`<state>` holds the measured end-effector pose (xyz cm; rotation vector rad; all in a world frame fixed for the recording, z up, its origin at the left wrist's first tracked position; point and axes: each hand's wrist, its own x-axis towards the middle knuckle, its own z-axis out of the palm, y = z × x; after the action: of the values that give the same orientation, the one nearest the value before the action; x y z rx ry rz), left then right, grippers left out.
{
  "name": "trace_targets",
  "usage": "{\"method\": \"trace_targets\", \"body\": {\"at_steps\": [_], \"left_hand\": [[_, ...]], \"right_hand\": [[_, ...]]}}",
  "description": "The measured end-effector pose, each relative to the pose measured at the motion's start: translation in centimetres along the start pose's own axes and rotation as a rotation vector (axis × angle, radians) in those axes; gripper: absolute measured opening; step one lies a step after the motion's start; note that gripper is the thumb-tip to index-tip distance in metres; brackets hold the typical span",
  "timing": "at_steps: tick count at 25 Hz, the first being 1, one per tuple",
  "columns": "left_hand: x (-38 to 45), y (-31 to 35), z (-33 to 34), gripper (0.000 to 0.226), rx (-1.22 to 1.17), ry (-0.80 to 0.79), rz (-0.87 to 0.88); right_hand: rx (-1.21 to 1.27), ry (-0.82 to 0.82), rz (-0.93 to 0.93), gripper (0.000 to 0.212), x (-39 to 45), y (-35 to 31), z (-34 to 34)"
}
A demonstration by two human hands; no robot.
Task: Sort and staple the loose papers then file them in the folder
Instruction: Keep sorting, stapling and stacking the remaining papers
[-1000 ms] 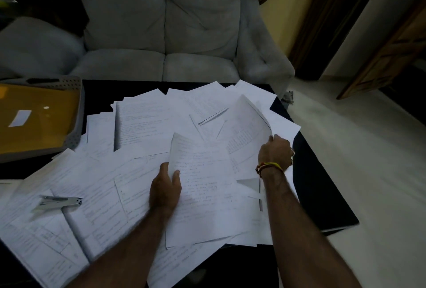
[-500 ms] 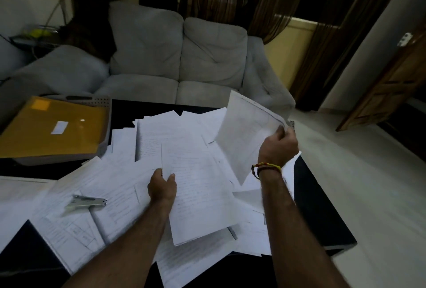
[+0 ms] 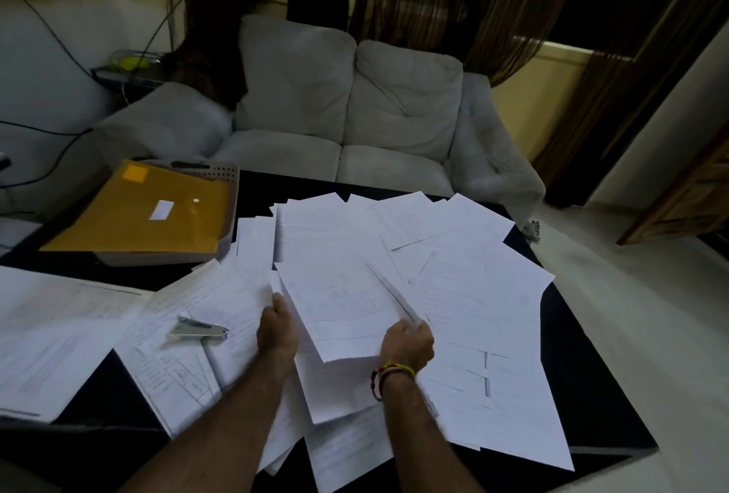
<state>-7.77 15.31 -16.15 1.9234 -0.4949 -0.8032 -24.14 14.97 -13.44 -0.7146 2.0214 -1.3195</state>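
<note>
Many loose white papers [image 3: 465, 295] lie scattered over a black table [image 3: 591, 386]. My left hand [image 3: 277, 329] grips the left edge of a small stack of sheets [image 3: 339, 311] held just above the pile. My right hand [image 3: 407, 346], with a coloured wristband, pinches the stack's lower right edge together with a sheet turned edge-on. A silver stapler [image 3: 197, 331] lies on the papers to the left of my left hand. The yellow folder [image 3: 146, 212] rests in a grey tray [image 3: 227, 212] at the table's back left.
A grey sofa [image 3: 347, 110] stands right behind the table. More papers [image 3: 51, 335] lie at the left edge. Pale floor [image 3: 651, 335] opens to the right, with a wooden door [image 3: 690, 193] and curtains beyond.
My right hand has brought its lifted sheet down from the right onto the stack in my left hand. My head has tilted up, so more of the sofa and curtains show.
</note>
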Motion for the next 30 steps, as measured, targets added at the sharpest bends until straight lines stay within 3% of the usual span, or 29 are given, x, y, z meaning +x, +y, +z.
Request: {"method": "trace_targets", "body": {"at_steps": [6, 11, 16, 24, 30], "left_hand": [[-0.2, -0.8, 0.0, 0.028, 0.208, -0.049, 0.041], [-0.1, -0.8, -0.6, 0.035, 0.235, -0.079, 0.176], [2.3, -2.3, -2.9, 0.028, 0.301, 0.034, 0.203], [6.0, -2.7, -2.8, 0.042, 0.669, 0.136, 0.410], [6.0, -3.7, -2.5, 0.040, 0.727, 0.148, 0.523]], "right_hand": [[-0.230, -0.056, -0.172, 0.033, -0.2, 2.3, 0.1], [-0.384, 0.050, -0.439, 0.041, 2.5, 0.3, 1.5], [-0.444, -0.130, -0.433, 0.036, 3.5, -2.9, 6.9], [-0.720, -0.522, -0.722, 0.051, -1.4, -5.8, 19.0], [-0.945, -0.601, -0.701, 0.063, -2.6, -5.4, 26.3]]}}
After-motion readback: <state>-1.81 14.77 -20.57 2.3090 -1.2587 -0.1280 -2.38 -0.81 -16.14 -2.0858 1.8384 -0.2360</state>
